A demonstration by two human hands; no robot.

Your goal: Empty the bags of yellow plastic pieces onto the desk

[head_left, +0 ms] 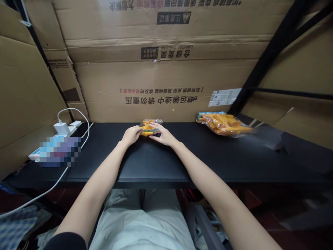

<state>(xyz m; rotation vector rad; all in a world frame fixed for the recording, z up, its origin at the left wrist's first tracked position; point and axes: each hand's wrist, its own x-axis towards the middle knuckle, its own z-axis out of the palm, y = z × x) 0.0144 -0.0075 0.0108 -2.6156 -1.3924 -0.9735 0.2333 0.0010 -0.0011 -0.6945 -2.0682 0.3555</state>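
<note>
A small clear plastic bag with orange-yellow pieces inside (147, 127) lies at the back of the black tabletop, close to the cardboard. Its left end is pinched by my left hand (131, 135), with the fingers closed. My right hand (164, 134) grips the right side, the thumb in front and the fingers reaching over the top. The exact shape of the pieces is partly covered by my fingers and the shiny film. Farther right lies a larger clear bag of similar orange pieces (222, 124) with a blue printed strip, apart from both hands.
Cardboard (104, 80) walls the back and sides of the black table (156, 163). At left are a power strip (35, 153) with a white charger (61, 128), a looping white cable (56, 184), a phone-like slab (85, 129) and a pixelated item. A black metal post (256, 71) stands at right.
</note>
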